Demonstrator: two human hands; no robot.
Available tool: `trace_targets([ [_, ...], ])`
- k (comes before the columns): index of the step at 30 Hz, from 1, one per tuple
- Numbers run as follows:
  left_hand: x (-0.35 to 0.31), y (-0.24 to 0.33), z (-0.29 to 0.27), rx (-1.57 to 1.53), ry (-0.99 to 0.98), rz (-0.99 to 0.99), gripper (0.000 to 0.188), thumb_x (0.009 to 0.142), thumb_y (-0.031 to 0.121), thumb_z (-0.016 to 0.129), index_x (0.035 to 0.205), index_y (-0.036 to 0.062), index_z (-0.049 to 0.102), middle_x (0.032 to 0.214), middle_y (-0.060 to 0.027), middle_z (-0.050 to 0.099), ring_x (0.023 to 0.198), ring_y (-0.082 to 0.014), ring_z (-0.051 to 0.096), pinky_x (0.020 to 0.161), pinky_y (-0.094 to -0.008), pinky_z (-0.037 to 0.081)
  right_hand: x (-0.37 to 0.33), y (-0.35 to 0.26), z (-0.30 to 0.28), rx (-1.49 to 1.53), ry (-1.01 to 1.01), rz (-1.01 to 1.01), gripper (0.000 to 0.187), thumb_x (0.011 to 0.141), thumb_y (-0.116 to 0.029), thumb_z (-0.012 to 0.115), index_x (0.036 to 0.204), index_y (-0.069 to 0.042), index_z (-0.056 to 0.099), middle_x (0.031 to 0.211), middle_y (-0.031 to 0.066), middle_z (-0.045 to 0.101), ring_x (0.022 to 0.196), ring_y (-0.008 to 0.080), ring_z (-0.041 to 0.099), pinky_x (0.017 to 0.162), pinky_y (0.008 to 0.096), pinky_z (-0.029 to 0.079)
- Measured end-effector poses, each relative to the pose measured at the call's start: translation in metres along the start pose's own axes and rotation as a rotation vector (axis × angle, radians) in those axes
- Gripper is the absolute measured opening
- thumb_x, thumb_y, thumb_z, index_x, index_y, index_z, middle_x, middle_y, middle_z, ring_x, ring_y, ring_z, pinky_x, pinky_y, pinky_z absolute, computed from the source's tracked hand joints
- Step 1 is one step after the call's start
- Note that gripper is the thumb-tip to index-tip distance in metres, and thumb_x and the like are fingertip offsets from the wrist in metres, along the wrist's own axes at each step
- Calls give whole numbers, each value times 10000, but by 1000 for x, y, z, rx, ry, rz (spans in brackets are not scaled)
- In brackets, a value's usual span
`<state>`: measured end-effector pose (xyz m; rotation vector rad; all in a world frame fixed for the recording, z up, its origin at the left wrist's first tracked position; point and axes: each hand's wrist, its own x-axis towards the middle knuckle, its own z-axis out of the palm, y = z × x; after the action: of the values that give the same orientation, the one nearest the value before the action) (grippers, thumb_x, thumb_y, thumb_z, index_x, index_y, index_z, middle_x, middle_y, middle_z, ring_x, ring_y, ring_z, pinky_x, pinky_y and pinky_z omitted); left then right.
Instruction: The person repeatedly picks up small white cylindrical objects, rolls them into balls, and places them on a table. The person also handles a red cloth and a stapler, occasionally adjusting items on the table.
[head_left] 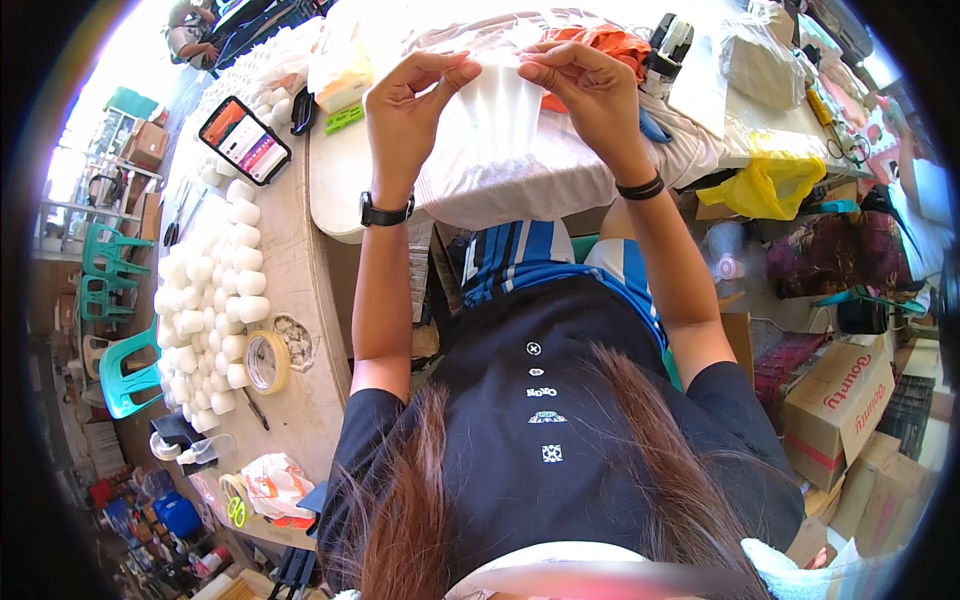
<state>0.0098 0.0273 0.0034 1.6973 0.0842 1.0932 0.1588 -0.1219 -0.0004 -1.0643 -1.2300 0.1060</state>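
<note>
A thin white see-through sheet [497,118] hangs in soft folds between my two hands, above the cloth-covered table; I cannot tell whether it is fabric or plastic film. My left hand [418,88] pinches its upper left edge between thumb and fingertips. At the upper right edge, my right hand [588,85] pinches it in the same way. Below the sheet, a pale cloth [570,195] drapes over the table's front edge. Orange cloth [608,44] lies just behind my right hand. The sheet's top edge is washed out by bright light.
On the left table stand many small white cups [215,290], a phone [245,140], scissors [178,215] and a tape roll [267,362]. A black-and-white device [668,48] and a yellow plastic bag [770,180] lie to the right. Another person [850,250] sits at far right, near cardboard boxes [838,410].
</note>
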Motion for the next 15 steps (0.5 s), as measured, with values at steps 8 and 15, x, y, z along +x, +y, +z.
trace_targets([
  [8, -4, 1, 8, -43, 75, 59, 129, 883, 116, 778, 866, 35, 679, 912, -48, 731, 924, -98, 673, 851, -245, 524, -5, 0, 25, 22, 190, 2, 151, 901, -112, 752, 921, 28, 700, 879, 64, 740, 822, 82, 678, 774, 225, 533],
  [15, 1, -4, 22, -163, 132, -23, 106, 886, 87, 749, 860, 43, 656, 821, -9, 643, 805, -59, 595, 770, -222, 484, -4, -11, 39, 8, 285, 137, 41, 923, -7, 683, 901, 3, 650, 988, 86, 715, 931, 103, 665, 877, 231, 514],
])
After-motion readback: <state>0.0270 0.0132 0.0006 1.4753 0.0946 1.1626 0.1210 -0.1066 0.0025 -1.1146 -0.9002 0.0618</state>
